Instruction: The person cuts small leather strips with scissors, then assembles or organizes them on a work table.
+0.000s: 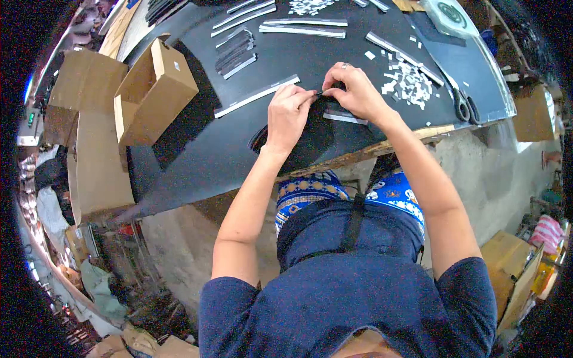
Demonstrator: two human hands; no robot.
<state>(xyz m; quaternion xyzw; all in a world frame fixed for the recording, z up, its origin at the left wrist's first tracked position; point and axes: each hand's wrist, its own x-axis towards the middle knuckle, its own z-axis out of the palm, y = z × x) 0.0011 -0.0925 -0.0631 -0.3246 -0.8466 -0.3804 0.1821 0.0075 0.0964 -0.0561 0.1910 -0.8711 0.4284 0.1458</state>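
My left hand (286, 116) and my right hand (355, 92) meet above the front part of the black table. Thumb and fingers of both are closed in a pinch on a thin dark piece (319, 93), too small to make out its kind. Beside my left hand lies a long black-and-white strip (250, 102). A shorter black-and-white strip (345, 118) rests just under my right hand, partly covered by it. Some dark strips (258, 140) lie by my left wrist, mostly hidden. A ring is on a finger of my right hand.
Small white cut pieces (412, 83) are heaped at right, near scissors (461, 107) at the table's edge. More strips (304, 30) and a dark bundle (236, 53) lie farther back. An open cardboard box (176, 77) stands at left. Another carton (510, 262) is on the floor.
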